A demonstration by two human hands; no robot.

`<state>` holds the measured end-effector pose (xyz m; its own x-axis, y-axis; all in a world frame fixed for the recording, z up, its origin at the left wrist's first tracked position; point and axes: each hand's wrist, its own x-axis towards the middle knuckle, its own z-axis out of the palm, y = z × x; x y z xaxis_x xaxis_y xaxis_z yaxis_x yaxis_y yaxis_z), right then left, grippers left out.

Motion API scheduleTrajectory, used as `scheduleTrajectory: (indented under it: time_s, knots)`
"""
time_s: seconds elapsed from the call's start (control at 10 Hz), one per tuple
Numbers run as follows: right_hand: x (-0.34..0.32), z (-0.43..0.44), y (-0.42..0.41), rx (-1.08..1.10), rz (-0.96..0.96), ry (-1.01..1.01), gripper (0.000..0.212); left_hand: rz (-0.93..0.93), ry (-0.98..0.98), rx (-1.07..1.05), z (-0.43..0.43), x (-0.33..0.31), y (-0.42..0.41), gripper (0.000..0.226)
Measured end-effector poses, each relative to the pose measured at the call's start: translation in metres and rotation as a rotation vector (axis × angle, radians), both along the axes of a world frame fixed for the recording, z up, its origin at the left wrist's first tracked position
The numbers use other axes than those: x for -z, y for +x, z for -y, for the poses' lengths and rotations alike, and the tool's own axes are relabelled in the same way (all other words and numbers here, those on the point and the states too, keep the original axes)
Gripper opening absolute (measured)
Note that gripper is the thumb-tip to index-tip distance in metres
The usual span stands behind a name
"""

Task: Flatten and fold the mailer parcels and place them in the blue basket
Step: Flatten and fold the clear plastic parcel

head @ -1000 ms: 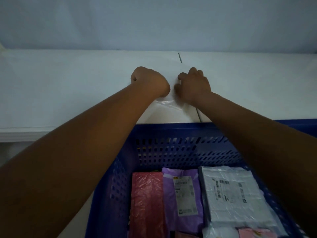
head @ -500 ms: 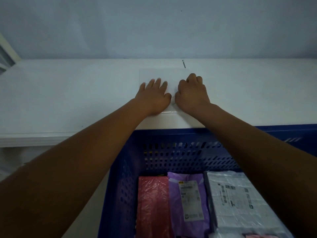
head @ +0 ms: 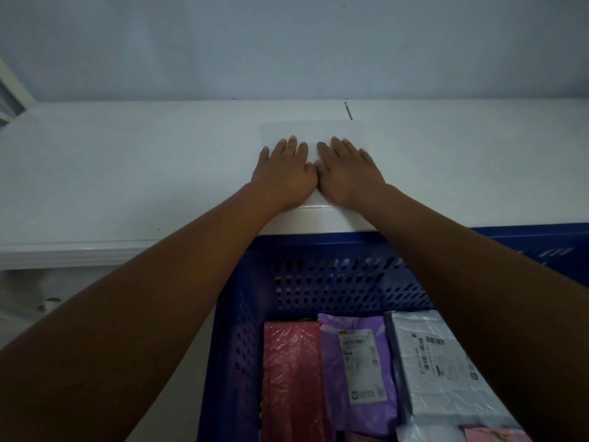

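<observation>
A white mailer [head: 314,130] lies flat on the white table [head: 127,173], just beyond the blue basket [head: 334,275]. My left hand [head: 283,173] and my right hand [head: 349,172] press down on it side by side, palms flat and fingers straight. The mailer's near edge shows between my wrists. Inside the basket lie a red mailer [head: 293,378], a purple mailer [head: 357,368] with a label, and a grey-white mailer [head: 436,368] with barcodes.
The basket stands against the table's front edge. A thin dark seam [head: 348,110] marks the tabletop behind the white mailer. A plain wall rises behind the table. A window frame [head: 9,94] shows at far left.
Both hands went from curled fists on the mailer to flat palms; the left opened first, then the right. The mailer now lies spread flat under them.
</observation>
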<state>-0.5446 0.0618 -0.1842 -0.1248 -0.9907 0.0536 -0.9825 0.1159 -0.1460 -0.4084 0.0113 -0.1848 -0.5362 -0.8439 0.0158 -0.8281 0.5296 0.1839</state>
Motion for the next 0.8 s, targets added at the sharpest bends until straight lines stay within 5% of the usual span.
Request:
scheduleTrajectory:
  time_s: [0.2, 0.4, 0.8]
  knots:
    - [-0.010, 0.002, -0.002, 0.011, 0.075, 0.012, 0.067, -0.022, -0.029, 0.004, -0.002, 0.001, 0.001, 0.058]
    - [-0.017, -0.001, -0.005, 0.030, 0.173, -0.044, 0.052, -0.055, -0.024, 0.002, -0.005, 0.000, 0.000, 0.058]
    - [-0.006, 0.004, 0.008, 0.050, -0.086, 0.037, 0.057, -0.061, -0.026, -0.014, -0.002, 0.002, 0.000, 0.057]
